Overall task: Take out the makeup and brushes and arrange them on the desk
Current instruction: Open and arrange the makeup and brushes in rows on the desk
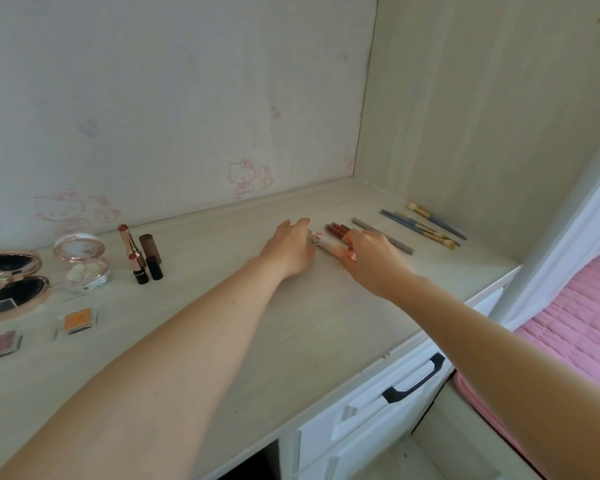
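On the pale wooden desk [291, 323], my left hand [290, 247] and my right hand [371, 258] both rest on a small group of lip tubes [328, 245] lying side by side; their dark red ends [336, 229] show between the hands. The left fingers touch the patterned end, the right fingers pinch the pink end. A grey pencil [383, 235] lies just right of them, and several blue-handled brushes [426, 225] lie further right. At the left stand two lipsticks [132, 252] and a dark tube [152, 252].
Far left lie an open round compact with a mirror [11, 282], a pale round compact [82, 259], an orange eyeshadow pan [78, 320] and a mauve one [0, 344]. A white drawer with a black handle [413, 379] sits under the desk edge. A pink bed [579, 327] is on the right.
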### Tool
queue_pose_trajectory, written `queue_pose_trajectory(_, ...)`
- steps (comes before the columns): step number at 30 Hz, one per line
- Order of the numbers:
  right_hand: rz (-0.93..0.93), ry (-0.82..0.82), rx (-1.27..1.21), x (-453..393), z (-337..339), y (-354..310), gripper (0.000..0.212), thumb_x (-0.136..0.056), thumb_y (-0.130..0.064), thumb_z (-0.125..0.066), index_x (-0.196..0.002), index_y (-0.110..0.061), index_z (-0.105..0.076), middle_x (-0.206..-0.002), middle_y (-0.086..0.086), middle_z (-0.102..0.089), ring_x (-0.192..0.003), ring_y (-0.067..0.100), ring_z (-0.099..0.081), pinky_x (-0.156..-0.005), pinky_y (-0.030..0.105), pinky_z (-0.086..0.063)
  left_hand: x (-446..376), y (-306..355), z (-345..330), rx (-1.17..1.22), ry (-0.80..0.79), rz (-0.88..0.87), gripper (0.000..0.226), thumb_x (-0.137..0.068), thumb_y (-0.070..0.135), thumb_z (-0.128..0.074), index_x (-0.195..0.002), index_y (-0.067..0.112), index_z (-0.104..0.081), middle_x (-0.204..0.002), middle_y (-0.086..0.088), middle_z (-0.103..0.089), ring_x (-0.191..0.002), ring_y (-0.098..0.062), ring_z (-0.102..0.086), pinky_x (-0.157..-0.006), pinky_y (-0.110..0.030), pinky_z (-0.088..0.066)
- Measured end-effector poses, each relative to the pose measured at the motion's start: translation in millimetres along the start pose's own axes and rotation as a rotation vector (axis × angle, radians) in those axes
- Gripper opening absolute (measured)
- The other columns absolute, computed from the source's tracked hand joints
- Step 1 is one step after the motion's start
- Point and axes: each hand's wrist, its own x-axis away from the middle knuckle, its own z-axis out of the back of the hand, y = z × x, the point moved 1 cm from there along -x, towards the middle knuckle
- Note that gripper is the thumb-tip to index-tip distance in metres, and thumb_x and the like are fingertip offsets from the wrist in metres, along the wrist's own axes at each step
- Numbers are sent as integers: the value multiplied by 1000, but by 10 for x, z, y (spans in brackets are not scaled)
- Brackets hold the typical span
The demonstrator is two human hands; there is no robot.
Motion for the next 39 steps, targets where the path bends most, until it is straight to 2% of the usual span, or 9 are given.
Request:
queue_pose_trajectory(2,-2,-26,41,-30,-15,-18,48,-101,-17,-32,-140,-44,-38,-83,0,-39,-87,26,-50,-72,36,-46,-56,-4,-7,44,-39,28,58,-94,22,-48,-147,13,-28,-150,-17,-33,-142,-30,-24,-114,-39,-26)
queue_pose_trajectory(5,-89,-8,-6,-46,-62,-10,45,-97,-11,-39,-138,-31,-46,-94,9,-55,-87,28,-53,-77,39,-50,-58,5,1,106,-40,28,50,-93,20,-50,-141,11,-39,-142,-17,-43,-133,-30,-38,-109,-33,-31)
queue_pose_trajectory(10,-260,37,-176,-40,-105,-10,22,-98,-23,-44,-106,-18,-64,-88,13,-61,-77,29,-57,-66,39,-52,5,2,22,321,35,51,51,-91,15,-55,-140,11,-41,-140,-7,-50,-130,-24,-44,-102,-25,-32)
queue_pose_trajectory(12,-295,76,-236,-27,-85,-43,31,-97,-35,-46,-93,-11,-65,-83,14,-63,-73,30,-58,-60,38,-51,28,-6,59,448,96,87,50,-90,15,-57,-138,12,-43,-134,-5,-55,-124,-22,-49,-95,-22,-35)
queue_pose_trajectory(20,-240,162,-374,23,0,-311,31,-94,-34,-56,-92,-5,-68,-85,14,-68,-84,27,-62,-75,40,-51,370,-210,295,1134,275,272,45,-82,-5,-65,-124,2,-50,-104,-12,-62,-92,-26,-65,-85,-37,-56)
queue_pose_trajectory(23,-217,200,-473,53,30,-509,26,-90,-35,-62,-98,-12,-70,-88,3,-71,-86,19,-64,-77,30,-52,547,-318,409,1347,322,327,42,-81,-8,-67,-119,2,-50,-104,-16,-62,-88,-27,-67,-82,-34,-57)
queue_pose_trajectory(27,-226,222,-657,130,31,-835,32,-83,-51,-65,-90,-21,-70,-79,-10,-69,-79,6,-64,-64,9,-47,782,-483,592,1587,308,380,36,-81,-8,-67,-113,-1,-55,-99,-19,-67,-81,-22,-68,-76,-28,-58)
queue_pose_trajectory(33,-217,128,-926,275,96,-1389,55,-54,-77,-61,-81,-28,-67,-75,-12,-71,-75,5,-67,-69,24,-53,1262,-789,830,1653,232,338,14,-84,-6,-63,-95,2,-67,-89,-9,-73,-83,-18,-70,-75,-26,-57)
queue_pose_trajectory(39,-153,85,-1011,364,96,-1917,50,-60,-73,-67,-83,-28,-67,-80,-16,-71,-69,4,-67,-60,21,-48,1752,-1081,1049,1670,272,324,14,-87,-4,-61,-98,3,-65,-89,-7,-70,-78,-14,-71,-72,-24,-58)
